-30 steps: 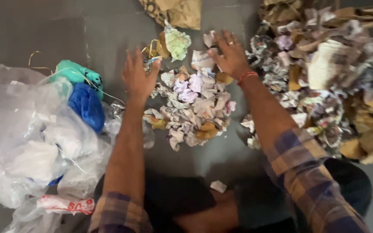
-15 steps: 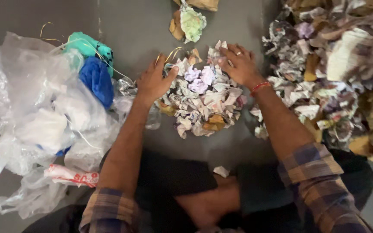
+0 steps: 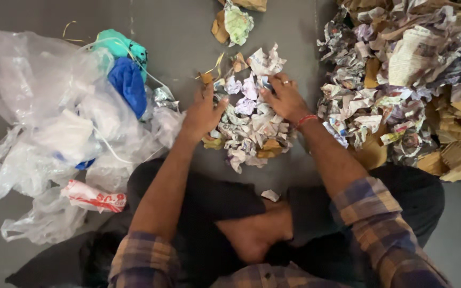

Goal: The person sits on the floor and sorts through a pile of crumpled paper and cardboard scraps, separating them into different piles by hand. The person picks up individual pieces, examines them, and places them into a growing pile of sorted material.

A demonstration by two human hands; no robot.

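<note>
Now left hand (image 3: 203,111), right hand (image 3: 285,98) flank small paper pile (image 3: 252,128); bare floor (image 3: 188,37) beyond.

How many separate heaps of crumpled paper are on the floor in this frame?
2. A small heap lies between the left hand and right hand; a large heap sits at the right, running past the frame edge. More may lie out of view.
</note>
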